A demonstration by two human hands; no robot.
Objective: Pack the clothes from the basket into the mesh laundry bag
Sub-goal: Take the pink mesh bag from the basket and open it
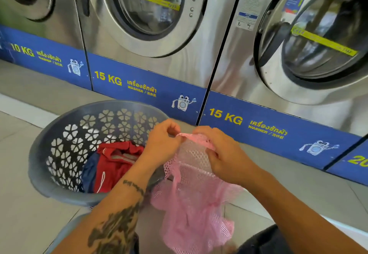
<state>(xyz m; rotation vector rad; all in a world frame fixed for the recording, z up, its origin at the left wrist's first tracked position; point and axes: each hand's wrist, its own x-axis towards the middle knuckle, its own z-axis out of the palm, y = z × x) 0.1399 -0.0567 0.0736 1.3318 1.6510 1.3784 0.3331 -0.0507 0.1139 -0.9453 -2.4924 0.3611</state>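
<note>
A pink mesh laundry bag (191,204) hangs in front of me, its top hem stretched between both hands. My left hand (162,141) pinches the hem's left end, above the basket's right rim. My right hand (221,158) grips the hem's right part, fingers curled into the mesh. A grey plastic basket (65,154) with flower-shaped holes stands on the floor at left. Inside it lie a red garment (115,164) and a dark blue garment (88,171). The bag's lower part bunches near my knees.
A row of steel front-loading washers (155,15) with blue base panels marked 10 KG and 15 KG stands just behind the basket on a raised grey step (298,174). Grey tiled floor (23,214) lies to the left. My dark-clothed knee (264,241) is at the bottom right.
</note>
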